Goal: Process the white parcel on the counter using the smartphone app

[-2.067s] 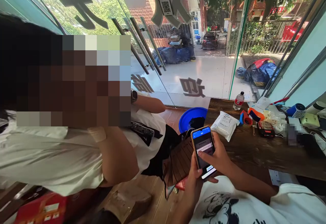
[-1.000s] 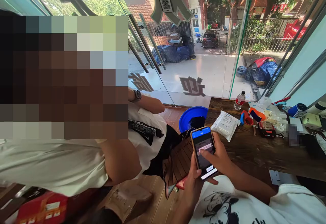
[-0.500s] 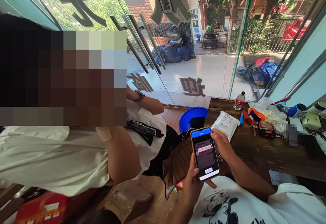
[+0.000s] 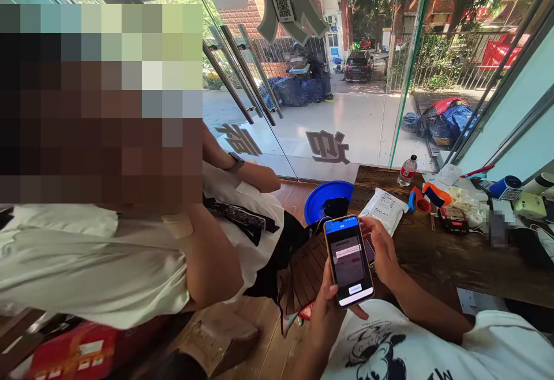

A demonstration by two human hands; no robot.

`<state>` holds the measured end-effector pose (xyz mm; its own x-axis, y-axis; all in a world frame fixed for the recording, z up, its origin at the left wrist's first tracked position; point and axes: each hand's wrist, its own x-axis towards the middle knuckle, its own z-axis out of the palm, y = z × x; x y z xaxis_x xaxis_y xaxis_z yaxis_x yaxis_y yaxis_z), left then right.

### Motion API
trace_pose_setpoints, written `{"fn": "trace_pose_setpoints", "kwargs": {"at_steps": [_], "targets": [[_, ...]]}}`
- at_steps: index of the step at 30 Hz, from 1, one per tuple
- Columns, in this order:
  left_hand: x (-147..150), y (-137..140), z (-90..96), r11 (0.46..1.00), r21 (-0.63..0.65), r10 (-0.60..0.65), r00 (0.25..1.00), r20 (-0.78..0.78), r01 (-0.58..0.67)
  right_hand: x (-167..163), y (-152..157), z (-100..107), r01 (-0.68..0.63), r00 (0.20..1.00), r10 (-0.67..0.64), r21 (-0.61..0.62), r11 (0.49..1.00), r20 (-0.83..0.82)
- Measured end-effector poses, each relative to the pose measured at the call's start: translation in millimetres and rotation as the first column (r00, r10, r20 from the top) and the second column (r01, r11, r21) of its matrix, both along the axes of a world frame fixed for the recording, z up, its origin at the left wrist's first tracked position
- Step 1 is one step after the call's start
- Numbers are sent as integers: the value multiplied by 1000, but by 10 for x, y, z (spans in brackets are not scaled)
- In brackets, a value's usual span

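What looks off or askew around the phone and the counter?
Nothing spilled or broken. The left hand grips the orange-edged smartphone, tilted; the right hand touches its right edge. On the dark wooden counter, the white padded parcel lies askew beside loose clutter.

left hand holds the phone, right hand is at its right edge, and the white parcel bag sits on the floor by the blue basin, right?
Not quite. In the head view the white parcel bag lies on the wooden counter, beside the blue basin. The left hand does hold the phone, with the right hand at its right edge.
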<state>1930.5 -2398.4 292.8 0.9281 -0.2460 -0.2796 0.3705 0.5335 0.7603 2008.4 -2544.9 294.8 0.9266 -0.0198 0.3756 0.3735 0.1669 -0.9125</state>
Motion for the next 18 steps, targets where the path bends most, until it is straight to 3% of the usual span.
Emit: {"fn": "trace_pose_setpoints", "kwargs": {"at_steps": [7,13,18], "targets": [[-4,33,11,1000,-8,-1,1000,-10,1,-230,-70,-249,81,952,-37,-136,987,303],[5,108,-117,998,-59,13,994,108,-6,-244,-167,-371,100,960,-55,-152,983,275],[20,109,-84,999,4,53,997,50,-53,-208,-252,-404,152,970,-121,-139,978,212]]}}
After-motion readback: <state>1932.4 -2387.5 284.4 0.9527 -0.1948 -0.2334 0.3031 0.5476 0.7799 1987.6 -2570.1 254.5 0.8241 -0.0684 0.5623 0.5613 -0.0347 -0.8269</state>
